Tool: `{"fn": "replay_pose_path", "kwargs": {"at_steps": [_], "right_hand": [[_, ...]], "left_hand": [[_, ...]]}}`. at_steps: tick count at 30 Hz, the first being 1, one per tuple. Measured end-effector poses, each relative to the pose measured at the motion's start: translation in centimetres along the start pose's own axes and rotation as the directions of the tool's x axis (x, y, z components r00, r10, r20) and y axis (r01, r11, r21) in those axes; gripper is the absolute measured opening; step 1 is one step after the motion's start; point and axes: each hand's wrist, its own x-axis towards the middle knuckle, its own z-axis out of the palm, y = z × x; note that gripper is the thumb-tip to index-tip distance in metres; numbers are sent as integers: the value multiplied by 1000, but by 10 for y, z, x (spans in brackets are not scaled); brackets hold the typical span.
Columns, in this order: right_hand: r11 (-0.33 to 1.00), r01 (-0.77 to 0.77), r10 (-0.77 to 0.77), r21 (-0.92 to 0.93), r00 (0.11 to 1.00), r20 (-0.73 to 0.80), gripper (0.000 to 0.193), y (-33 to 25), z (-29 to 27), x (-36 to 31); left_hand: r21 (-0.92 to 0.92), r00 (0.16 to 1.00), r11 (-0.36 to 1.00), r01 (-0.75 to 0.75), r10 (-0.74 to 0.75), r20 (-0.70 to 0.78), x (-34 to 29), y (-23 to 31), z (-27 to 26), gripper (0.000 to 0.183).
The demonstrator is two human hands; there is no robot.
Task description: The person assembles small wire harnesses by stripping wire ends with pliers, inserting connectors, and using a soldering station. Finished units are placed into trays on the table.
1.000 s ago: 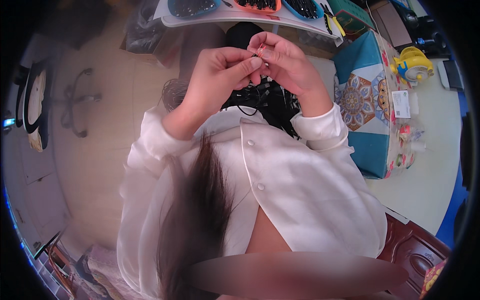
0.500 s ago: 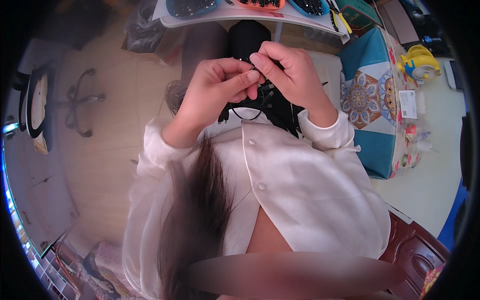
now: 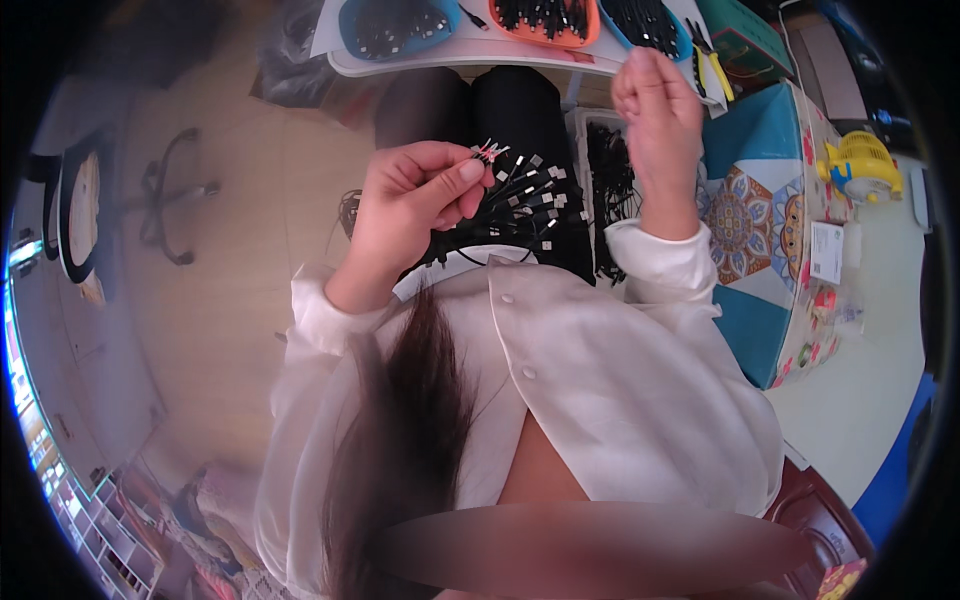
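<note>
My left hand (image 3: 422, 190) pinches a black cable between thumb and fingers, and thin coloured wire ends (image 3: 490, 152) stick out above the fingertips. Over my lap, beside that hand, lies a bunch of black USB cables (image 3: 530, 205) with silver plugs. My right hand (image 3: 658, 125) is raised at the table's edge, just below the right blue tray (image 3: 686, 45). Its fingers are curled closed, and whatever they may hold is hidden.
On the white table (image 3: 365, 68) stand a left blue tray (image 3: 425, 48) and an orange tray (image 3: 550, 40), both with black cable pieces. Yellow-handled pliers (image 3: 720, 72) lie at the right corner. More black cables (image 3: 612, 165) fill a box beside my thigh. A yellow fan (image 3: 862, 165) stands at right.
My right hand has left my left hand and moved up and right toward the table. The wire ends in my left hand and the cables on my lap now show.
</note>
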Motion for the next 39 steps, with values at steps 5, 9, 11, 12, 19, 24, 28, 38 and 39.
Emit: {"fn": "replay_pose_path", "kwargs": {"at_steps": [5,9,11,12,19,24,28,38,39], "right_hand": [[778,378,-113,-502,870,480,25,-13,-1,2],[719,588,-281,-370,733,620,40,-20,15,5],[697,635,-321,-332,691,648,37,-22,20,6],[694,648,-344,-314,681,646,31,-23,21,6],[685,680,-381,-261,640,667,19,-27,24,-1],[876,368,-82,-313,752,655,10,-33,23,-18],[827,-544,520,-143,643,562,9,-32,23,-32],[397,767,-460,-505,642,613,30,-43,20,-51],[376,782,-471,-497,623,624,28,-43,21,-52]], "left_hand": [[-8,995,996,94,-94,39,10,8,-8,14],[100,984,985,141,-151,97,14,17,-9,14],[142,978,978,149,-167,122,13,20,-8,14],[160,977,977,138,-161,139,12,21,-7,14],[225,971,969,106,-150,189,6,21,-4,14],[439,966,875,-202,104,238,-3,11,2,9],[672,523,-77,-737,564,638,-3,1,5,23],[505,928,780,-369,282,243,-16,-6,3,11],[477,935,807,-348,260,242,-17,-6,3,12]]}}
